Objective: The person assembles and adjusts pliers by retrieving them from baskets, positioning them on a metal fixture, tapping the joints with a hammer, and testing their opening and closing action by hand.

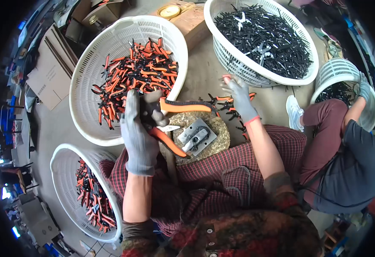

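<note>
My left hand (139, 135), in a grey knit glove, is closed around a pair of orange-and-black-handled pliers (187, 105). Their two handles spread to the right, above and below a small metal fixture (197, 136) on a rough stone block (221, 130). The fingers cover most of the pliers' head. To the right, my gloved right hand (238, 96) is raised with its fingers apart and nothing visible in it. Just beside and below that hand lie several more orange-handled pliers (226, 103), partly hidden by it.
A white basket (78, 85) of orange-handled pliers stands at the upper left, another basket (59, 171) at the lower left. A basket (221, 51) of black tool parts is at the upper right. Another person (345, 167) sits at the right by a tipped basket (339, 66).
</note>
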`<state>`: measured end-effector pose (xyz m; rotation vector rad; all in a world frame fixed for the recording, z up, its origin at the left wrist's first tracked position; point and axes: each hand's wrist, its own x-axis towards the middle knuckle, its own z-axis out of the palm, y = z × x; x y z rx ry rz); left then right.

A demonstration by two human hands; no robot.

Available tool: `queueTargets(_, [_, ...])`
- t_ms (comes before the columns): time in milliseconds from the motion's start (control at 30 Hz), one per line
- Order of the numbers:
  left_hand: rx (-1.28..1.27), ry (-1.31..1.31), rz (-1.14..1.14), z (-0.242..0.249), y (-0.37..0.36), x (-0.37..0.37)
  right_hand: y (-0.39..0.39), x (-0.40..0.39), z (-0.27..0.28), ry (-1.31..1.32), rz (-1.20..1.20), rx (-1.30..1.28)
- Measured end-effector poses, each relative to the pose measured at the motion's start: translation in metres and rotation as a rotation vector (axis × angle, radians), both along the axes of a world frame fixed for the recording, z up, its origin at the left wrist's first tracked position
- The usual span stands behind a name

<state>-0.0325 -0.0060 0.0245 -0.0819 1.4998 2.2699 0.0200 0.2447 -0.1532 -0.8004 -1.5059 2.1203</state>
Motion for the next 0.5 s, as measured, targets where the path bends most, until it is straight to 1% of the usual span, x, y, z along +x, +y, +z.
queueTargets(67, [0.11, -0.012, 0.001, -0.005, -0.001, -0.005, -0.03, 0.037, 0.079, 0.15, -0.003, 0.085])
queueTargets(100, [0.195, -0.011, -0.028, -0.02, -0.004, -0.011, -0.052, 0.061, 0.107, 0.235, 0.03, 0.096])
queueTargets(133, [0.274, -0.087, -0.015, -0.019, 0.0, -0.007, -0.071, 0.081, 0.128, 0.316, 0.064, 0.111])
queueTargets(167, [0.317, -0.131, -0.064, -0.015, 0.001, 0.0, -0.09, 0.095, 0.143, 0.353, 0.153, 0.187])
queueTargets(200, [0.356, -0.178, -0.12, -0.012, 0.002, 0.007, -0.105, 0.103, 0.152, 0.385, 0.236, 0.26])
queueTargets(233, [0.356, -0.167, -0.185, -0.013, 0.003, 0.012, -0.111, 0.102, 0.157, 0.402, 0.275, 0.514])
queueTargets(267, [0.38, -0.255, -0.253, -0.015, 0.003, 0.016, -0.121, 0.101, 0.168, 0.334, 0.303, 0.456])
queueTargets(333, [0.354, -0.318, -0.312, -0.006, 0.006, 0.036, -0.121, 0.098, 0.171, 0.123, 0.154, 0.535])
queueTargets(367, [0.344, -0.351, -0.347, -0.005, 0.009, 0.038, -0.123, 0.096, 0.172, 0.178, 0.103, 0.41])
queueTargets(400, [0.285, -0.332, -0.33, -0.009, 0.01, 0.037, -0.128, 0.097, 0.168, 0.201, 0.093, 0.371])
queueTargets(467, [0.259, -0.251, -0.386, -0.029, 0.002, 0.027, -0.14, 0.102, 0.157, 0.236, 0.084, 0.281])
queueTargets(500, [0.263, -0.272, -0.315, -0.026, 0.003, 0.029, -0.148, 0.106, 0.156, 0.208, 0.143, 0.259])
